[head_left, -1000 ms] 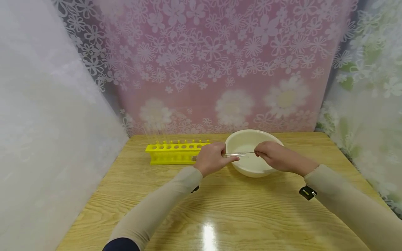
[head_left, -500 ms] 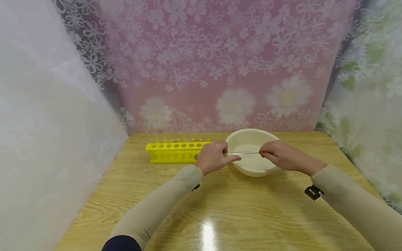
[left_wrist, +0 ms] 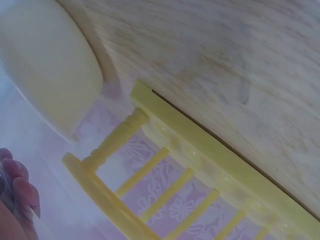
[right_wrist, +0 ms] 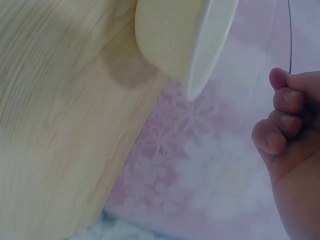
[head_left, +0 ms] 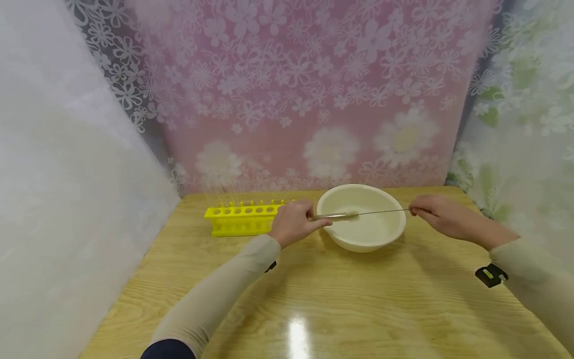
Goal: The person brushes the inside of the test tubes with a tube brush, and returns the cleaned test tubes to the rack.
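Note:
My left hand [head_left: 293,222] grips a clear glass test tube [head_left: 333,216], which lies nearly level over the left part of a cream basin [head_left: 362,245]. At the tube's mouth show the pale bristles of a test tube brush [head_left: 352,215]; whether any bristles are still inside is hard to tell. The brush's thin twisted wire runs right, across the basin, to my right hand [head_left: 448,219], which pinches its end between thumb and forefinger. That wire [right_wrist: 290,42] shows plainly in the right wrist view. In the left wrist view only some fingertips [left_wrist: 25,187] appear.
Left of the basin stands a yellow test tube rack [head_left: 242,213], partly behind my left hand. Several clear tubes [head_left: 219,192] rise at its left end. All stand on a wooden table [head_left: 341,304], with floral curtains [head_left: 287,99] behind and at the sides.
My right hand has moved to the right, drawing the brush along the tube so that bristles now show at its mouth. The left hand has kept its grip, shifting slightly left in view.

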A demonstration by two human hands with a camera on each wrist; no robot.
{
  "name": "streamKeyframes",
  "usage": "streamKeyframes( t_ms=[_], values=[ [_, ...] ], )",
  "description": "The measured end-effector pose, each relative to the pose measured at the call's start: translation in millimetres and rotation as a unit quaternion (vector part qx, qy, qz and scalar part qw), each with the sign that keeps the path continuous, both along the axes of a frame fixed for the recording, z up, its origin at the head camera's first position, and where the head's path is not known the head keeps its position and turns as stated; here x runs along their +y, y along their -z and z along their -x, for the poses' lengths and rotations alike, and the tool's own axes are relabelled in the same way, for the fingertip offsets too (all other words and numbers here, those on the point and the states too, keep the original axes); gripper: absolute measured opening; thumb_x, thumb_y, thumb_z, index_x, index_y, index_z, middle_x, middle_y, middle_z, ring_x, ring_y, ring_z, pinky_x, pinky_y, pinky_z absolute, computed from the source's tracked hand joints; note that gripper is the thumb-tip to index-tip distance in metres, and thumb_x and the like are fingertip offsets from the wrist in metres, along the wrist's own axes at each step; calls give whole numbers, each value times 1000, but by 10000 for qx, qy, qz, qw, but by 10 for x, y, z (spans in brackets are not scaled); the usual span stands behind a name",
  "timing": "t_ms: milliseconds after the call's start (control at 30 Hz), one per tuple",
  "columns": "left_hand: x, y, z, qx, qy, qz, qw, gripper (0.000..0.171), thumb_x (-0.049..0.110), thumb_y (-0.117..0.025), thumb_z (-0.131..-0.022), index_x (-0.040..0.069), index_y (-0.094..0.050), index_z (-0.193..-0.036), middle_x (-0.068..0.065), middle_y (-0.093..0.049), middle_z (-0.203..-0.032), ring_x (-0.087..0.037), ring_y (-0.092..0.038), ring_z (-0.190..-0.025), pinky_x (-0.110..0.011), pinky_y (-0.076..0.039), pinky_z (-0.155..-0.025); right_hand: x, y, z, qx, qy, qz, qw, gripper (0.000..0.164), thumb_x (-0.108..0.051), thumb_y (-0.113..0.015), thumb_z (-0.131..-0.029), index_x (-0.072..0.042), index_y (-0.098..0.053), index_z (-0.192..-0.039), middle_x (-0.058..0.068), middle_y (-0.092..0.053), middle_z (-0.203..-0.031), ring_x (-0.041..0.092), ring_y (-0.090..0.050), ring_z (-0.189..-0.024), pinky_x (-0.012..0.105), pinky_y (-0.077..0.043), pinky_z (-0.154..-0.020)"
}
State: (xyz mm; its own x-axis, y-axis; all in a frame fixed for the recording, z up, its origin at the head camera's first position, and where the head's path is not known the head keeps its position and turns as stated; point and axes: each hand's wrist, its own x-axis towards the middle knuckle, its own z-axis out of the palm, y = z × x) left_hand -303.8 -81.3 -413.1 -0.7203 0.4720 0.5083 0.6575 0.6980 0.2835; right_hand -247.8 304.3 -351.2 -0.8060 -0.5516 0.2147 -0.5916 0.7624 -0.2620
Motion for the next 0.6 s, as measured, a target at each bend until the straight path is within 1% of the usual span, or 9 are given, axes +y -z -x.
streamKeyframes(
  t_ms=[167,267,400,467,600],
  values=[
    [-63,-9,22,78,-104,73,9999,55,67,-70,-84,20,-47,-69,6,-43,-58,-8,-32,-47,-23,-25,-46,302,44,-29,577,248,-27,9980,17,4,-58,-98,-1,-71,-108,1,-70,-96,21,-67,-87,34,-55,-70],
    [-99,-4,40,48,-218,152,9996,56,67,-70,-84,19,-45,-68,5,-41,-58,-7,-29,-48,-23,-23,-46,504,58,-73,754,451,-101,9961,17,4,-58,-98,-1,-71,-108,0,-71,-96,22,-67,-85,32,-54,-69],
    [-143,-8,68,-41,-409,221,9989,56,68,-70,-83,19,-46,-67,6,-39,-57,-7,-29,-48,-23,-22,-46,727,48,-164,869,868,-290,9920,17,4,-58,-97,2,-71,-108,3,-72,-96,27,-68,-85,37,-55,-69],
    [-155,-23,75,-97,-467,233,9986,56,68,-71,-83,19,-47,-67,6,-38,-57,-8,-29,-47,-23,-22,-45,804,49,-191,906,1003,-355,9902,16,5,-59,-97,6,-70,-108,7,-73,-94,31,-69,-84,41,-55,-68],
    [-145,-76,88,-75,-538,412,9977,56,67,-70,-83,19,-47,-67,4,-39,-57,-9,-29,-46,-23,-20,-44,858,60,-208,762,1176,-395,9893,17,6,-57,-98,12,-67,-111,14,-73,-95,37,-69,-85,46,-55,-67]
  ],
)
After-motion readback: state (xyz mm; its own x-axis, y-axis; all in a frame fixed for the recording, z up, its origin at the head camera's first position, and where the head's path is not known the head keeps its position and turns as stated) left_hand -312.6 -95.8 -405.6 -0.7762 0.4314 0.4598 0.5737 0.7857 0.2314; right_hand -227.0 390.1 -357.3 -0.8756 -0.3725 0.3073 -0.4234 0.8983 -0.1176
